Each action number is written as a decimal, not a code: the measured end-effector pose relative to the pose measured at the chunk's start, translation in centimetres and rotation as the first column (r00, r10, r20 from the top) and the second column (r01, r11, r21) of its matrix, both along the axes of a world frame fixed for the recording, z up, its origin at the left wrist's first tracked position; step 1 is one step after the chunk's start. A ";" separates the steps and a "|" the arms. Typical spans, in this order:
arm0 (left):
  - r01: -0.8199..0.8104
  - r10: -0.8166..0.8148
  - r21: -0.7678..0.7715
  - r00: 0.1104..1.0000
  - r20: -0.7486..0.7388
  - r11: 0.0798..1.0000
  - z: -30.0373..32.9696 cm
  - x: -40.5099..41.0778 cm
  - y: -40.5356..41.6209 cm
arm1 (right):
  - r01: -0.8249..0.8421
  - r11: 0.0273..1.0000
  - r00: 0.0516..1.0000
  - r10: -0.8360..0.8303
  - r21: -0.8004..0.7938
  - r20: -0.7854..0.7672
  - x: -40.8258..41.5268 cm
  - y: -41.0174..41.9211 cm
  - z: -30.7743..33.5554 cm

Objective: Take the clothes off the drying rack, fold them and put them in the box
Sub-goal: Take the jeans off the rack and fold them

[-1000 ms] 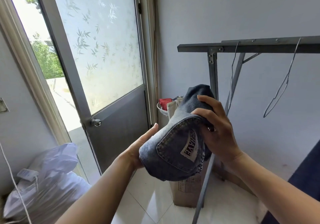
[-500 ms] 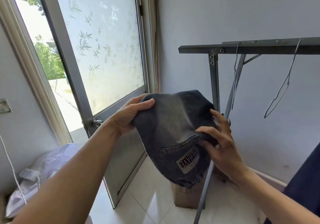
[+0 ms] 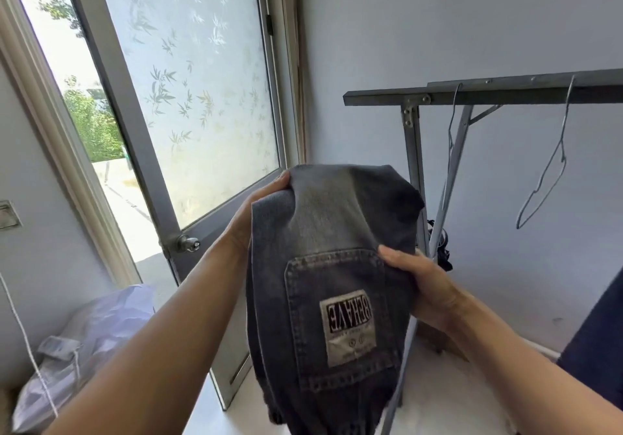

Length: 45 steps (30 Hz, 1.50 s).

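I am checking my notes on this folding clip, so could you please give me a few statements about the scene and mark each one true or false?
1. Both hands hold the denim garment. True: the left hand grips its upper left edge and the right hand its right side.
2. The patch on the pocket reads the right way up. False: its lettering is upside down.
3. Two wire hangers hang bare on the drying rack. True.
4. The door has a plain wooden panel. False: it has frosted glass with a leaf pattern.

White bag [image 3: 91, 343] on tiled floor [image 3: 435, 401]
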<state>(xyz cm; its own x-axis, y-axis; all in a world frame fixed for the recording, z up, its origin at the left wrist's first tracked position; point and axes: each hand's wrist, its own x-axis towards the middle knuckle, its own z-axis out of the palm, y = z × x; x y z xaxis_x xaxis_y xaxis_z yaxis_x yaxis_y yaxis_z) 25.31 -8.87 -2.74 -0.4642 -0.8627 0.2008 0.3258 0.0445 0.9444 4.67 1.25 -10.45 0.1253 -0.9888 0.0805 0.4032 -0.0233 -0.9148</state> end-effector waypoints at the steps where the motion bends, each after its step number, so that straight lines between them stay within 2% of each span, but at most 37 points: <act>1: -0.057 0.058 0.038 0.998 -0.012 0.998 -0.6 0.0 0.3 | 0.061 0.998 0.998 -0.060 -0.007 0.023 0.2 -0.1 0.9; 3: -0.078 0.099 0.148 0.986 -0.137 0.986 -3.0 0.2 0.5 | 0.210 0.978 0.977 -0.210 0.002 0.026 0.8 -0.6 2.3; 5: 0.073 0.002 0.293 0.969 -0.248 0.953 -5.6 0.4 0.7 | 0.325 0.946 0.946 -0.325 0.011 0.016 1.1 -1.2 3.2; 6: 0.163 -0.081 0.342 0.967 -0.241 0.926 -6.3 0.6 1.3 | 0.365 0.931 0.931 -0.366 0.018 0.017 1.2 -1.4 3.6; 8: 0.291 -0.260 0.357 0.956 -0.134 0.888 -7.4 1.6 1.6 | 0.427 0.902 0.903 -0.429 0.057 0.028 0.9 -2.0 3.7; 10: 0.266 -0.289 0.261 0.956 0.051 0.928 -7.7 2.1 1.2 | 0.453 0.882 0.886 -0.462 0.129 0.049 0.5 -2.7 3.5; 11: 0.218 -0.246 0.198 0.961 0.128 0.956 -7.7 2.0 1.1 | 0.450 0.879 0.883 -0.464 0.156 0.065 0.3 -2.9 3.3; 13: 0.068 -0.090 0.139 0.984 0.156 0.988 -7.4 1.3 1.1 | 0.398 0.904 0.912 -0.409 0.158 0.041 -0.4 -3.0 2.8; 15: -0.088 0.072 0.166 0.992 0.100 0.982 -7.3 0.7 1.0 | 0.263 0.959 0.958 -0.246 0.106 -0.148 -0.9 -2.3 2.5; 16: -0.140 0.128 0.187 0.989 0.076 0.972 -7.1 0.4 1.0 | 0.217 0.971 0.953 -0.188 0.100 -0.239 -1.1 -1.9 2.2; 17: -0.177 0.165 0.192 0.983 0.074 0.965 -6.9 0.2 0.9 | 0.235 0.966 0.935 -0.194 0.107 -0.296 -1.2 -1.9 1.8; 19: -0.241 0.224 0.149 0.967 0.124 0.959 -6.5 -0.4 0.9 | 0.424 0.899 0.868 -0.370 0.106 -0.332 -0.8 -1.9 1.1; 21: -0.309 0.290 0.079 0.938 0.189 0.948 -6.0 -0.9 0.9 | 0.572 0.820 0.767 -0.533 0.004 -0.356 0.1 -1.5 1.2; 23: -0.375 0.357 0.052 0.911 0.207 0.926 -5.7 -1.2 0.7 | 0.567 0.807 0.715 -0.581 -0.163 -0.389 0.5 -1.1 1.3; 25: -0.437 0.425 0.039 0.889 0.169 0.899 -5.6 -1.2 0.3 | 0.466 0.845 0.712 -0.535 -0.263 -0.455 0.4 -0.7 1.6; 27: -0.497 0.495 -0.017 0.858 0.138 0.867 -5.8 -1.1 -0.1 | 0.438 0.836 0.592 -0.546 -0.331 -0.593 0.2 -0.7 1.9; 30: -0.494 0.510 -0.181 0.858 0.055 0.850 -5.6 -1.1 0.5 | 0.486 0.740 0.225 -0.619 -0.464 -0.752 -0.2 -1.0 2.2; 32: -0.458 0.482 -0.280 0.876 0.018 0.844 -5.3 -1.2 0.9 | 0.472 0.713 -0.013 -0.583 -0.519 -0.813 -0.3 -0.9 2.6; 34: -0.437 0.458 -0.326 0.889 -0.013 0.838 -4.9 -1.4 1.3 | 0.434 0.723 -0.139 -0.536 -0.538 -0.833 -0.6 -0.9 2.8; 35: -0.428 0.445 -0.327 0.895 -0.024 0.843 -4.8 -1.5 1.3 | 0.401 0.731 -0.148 -0.543 -0.552 -0.826 -0.8 -0.9 3.0; 36: -0.414 0.429 -0.327 0.903 -0.029 0.849 -4.8 -1.6 1.2 | 0.352 0.746 -0.110 -0.566 -0.565 -0.817 -0.9 -1.0 3.2; 37: -0.393 0.408 -0.335 0.912 -0.027 0.856 -4.7 -1.8 1.2 | 0.297 0.778 -0.017 -0.575 -0.553 -0.818 -0.8 -1.2 3.5; 39: -0.341 0.361 -0.365 0.932 -0.013 0.867 -4.7 -2.0 1.2 | 0.176 0.868 0.172 -0.492 -0.465 -0.854 -0.2 -1.7 4.2; 42: -0.220 0.255 -0.385 0.966 0.043 0.897 -4.7 -2.3 1.3 | 0.027 0.922 0.195 -0.383 -0.386 -0.903 0.4 -2.5 4.8; 44: -0.185 0.234 -0.322 0.965 0.121 0.928 -4.5 -2.4 1.3 | 0.034 0.932 0.242 -0.358 -0.360 -0.902 0.0 -3.0 4.6; 45: -0.221 0.274 -0.278 0.947 0.170 0.935 -4.4 -2.4 1.2 | 0.059 0.933 0.257 -0.357 -0.354 -0.898 -0.3 -3.2 4.4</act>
<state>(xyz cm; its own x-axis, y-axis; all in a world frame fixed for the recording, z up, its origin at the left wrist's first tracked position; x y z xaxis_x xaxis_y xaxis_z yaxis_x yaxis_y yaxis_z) 22.91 -7.71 -7.16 -0.2958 -0.8885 0.3507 0.0768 0.3438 0.9359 4.42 -1.93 -6.06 0.0516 -0.9646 0.2587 -0.7805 -0.2006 -0.5921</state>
